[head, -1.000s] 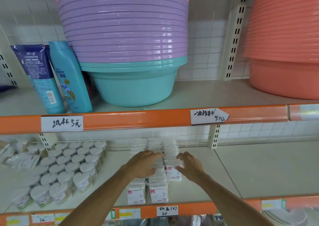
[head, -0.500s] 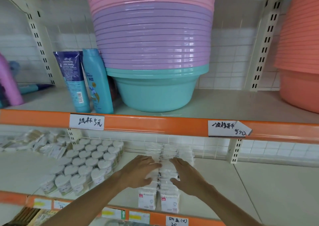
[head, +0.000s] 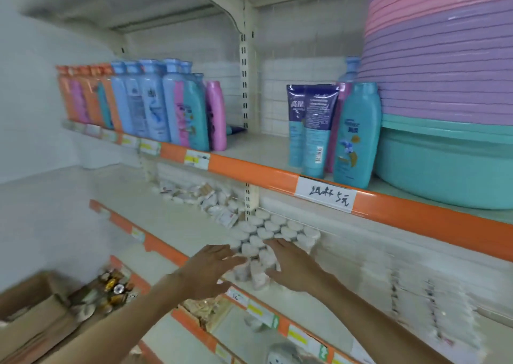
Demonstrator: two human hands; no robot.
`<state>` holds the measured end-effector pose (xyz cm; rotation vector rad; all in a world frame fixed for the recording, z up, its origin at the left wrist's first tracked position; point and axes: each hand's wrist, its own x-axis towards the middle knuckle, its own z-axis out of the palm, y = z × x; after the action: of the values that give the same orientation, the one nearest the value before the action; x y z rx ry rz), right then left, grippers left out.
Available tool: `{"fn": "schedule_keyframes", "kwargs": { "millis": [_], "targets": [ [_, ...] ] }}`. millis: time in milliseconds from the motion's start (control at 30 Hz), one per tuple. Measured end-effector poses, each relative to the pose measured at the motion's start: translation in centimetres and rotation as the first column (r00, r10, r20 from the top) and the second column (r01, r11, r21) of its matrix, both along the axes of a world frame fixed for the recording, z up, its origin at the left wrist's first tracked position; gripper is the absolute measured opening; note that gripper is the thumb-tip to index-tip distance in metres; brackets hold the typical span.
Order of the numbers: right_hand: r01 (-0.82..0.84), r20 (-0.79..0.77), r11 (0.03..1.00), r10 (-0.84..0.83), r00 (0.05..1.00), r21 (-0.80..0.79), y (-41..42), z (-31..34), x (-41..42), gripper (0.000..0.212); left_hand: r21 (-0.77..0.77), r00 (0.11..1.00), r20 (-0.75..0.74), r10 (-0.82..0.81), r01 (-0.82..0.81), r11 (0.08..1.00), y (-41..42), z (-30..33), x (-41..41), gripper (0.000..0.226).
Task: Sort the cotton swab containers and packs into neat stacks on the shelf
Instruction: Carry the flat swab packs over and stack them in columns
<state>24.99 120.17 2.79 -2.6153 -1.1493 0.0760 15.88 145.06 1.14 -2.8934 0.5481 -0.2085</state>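
Heart-shaped cotton swab containers [head: 273, 231] with white lids stand packed in rows on the middle shelf [head: 194, 224]. My left hand [head: 212, 263] reaches toward their front left side with fingers spread. My right hand [head: 291, 263] lies with straight fingers against the front right containers. Flat swab packs [head: 433, 305] lie blurred in rows to the right. A loose heap of small packs [head: 205, 197] sits behind and to the left of the containers. The view is motion-blurred.
The upper shelf carries shampoo bottles [head: 155, 102], tubes [head: 311, 127], a teal bottle [head: 356, 136] and stacked basins [head: 449, 91]. An orange shelf rail [head: 263, 173] runs overhead. A cardboard box [head: 33, 316] sits at lower left.
The view has swung left. Both hands left the flat swab packs and moved left to the heart-shaped containers.
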Motion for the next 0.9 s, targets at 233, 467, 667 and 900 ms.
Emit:
{"fn": "schedule_keyframes", "kwargs": {
  "millis": [233, 467, 667, 900],
  "targets": [
    [-0.123, 0.002, 0.992, 0.123, 0.992, -0.038, 17.6, -0.2, -2.6, 0.073, 0.000, 0.969, -0.136, 0.205, -0.207, 0.978, 16.0, 0.9, -6.2, 0.063],
    [-0.094, -0.043, 0.994, 0.091, 0.995, -0.062, 30.1, -0.7, -3.1, 0.070, 0.041, 0.955, -0.178, 0.237, -0.233, 0.972, 26.6, 1.5, -7.0, 0.066],
    [-0.081, -0.063, 0.990, 0.075, 0.995, -0.111, 35.9, -1.2, -0.3, 0.074, -0.015, 0.956, -0.186, 0.229, -0.235, 0.972, 34.0, 0.3, -4.8, 0.066],
    [-0.089, -0.095, 0.989, 0.078, 0.992, -0.115, 45.2, -3.0, 5.1, 0.075, -0.042, 0.950, -0.196, 0.245, -0.257, 0.965, 43.0, -1.2, -0.7, 0.071]
  ]
}}
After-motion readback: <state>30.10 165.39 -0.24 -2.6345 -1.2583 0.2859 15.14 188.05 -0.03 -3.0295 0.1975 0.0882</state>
